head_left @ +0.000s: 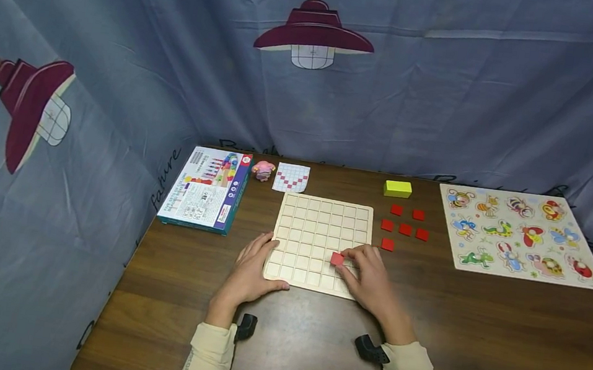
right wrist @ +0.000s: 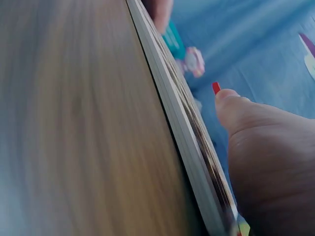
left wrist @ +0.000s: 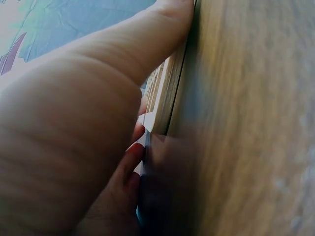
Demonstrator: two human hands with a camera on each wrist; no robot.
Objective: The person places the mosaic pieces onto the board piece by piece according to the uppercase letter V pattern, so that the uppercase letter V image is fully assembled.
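A pale wooden board (head_left: pixel 318 232) with a grid of square cells lies on the table in the head view. My left hand (head_left: pixel 251 273) rests at its near left corner, fingers along the left edge and thumb by the front edge. Between thumb and fingertips my right hand (head_left: pixel 368 280) pinches a small red square tile (head_left: pixel 337 258) over the board's lower right cells. In the right wrist view the tile (right wrist: pixel 216 88) shows edge-on at the thumb tip, above the board's rim. Several loose red tiles (head_left: pixel 405 229) lie right of the board.
Behind the board are a paper with a checked pattern (head_left: pixel 291 178), a small pink figure (head_left: pixel 263 170) and a yellow block (head_left: pixel 397 189). A boxed game (head_left: pixel 206 189) lies at left, an insect picture board (head_left: pixel 526 237) at right. A curtain (head_left: pixel 396 110) hangs behind the table.
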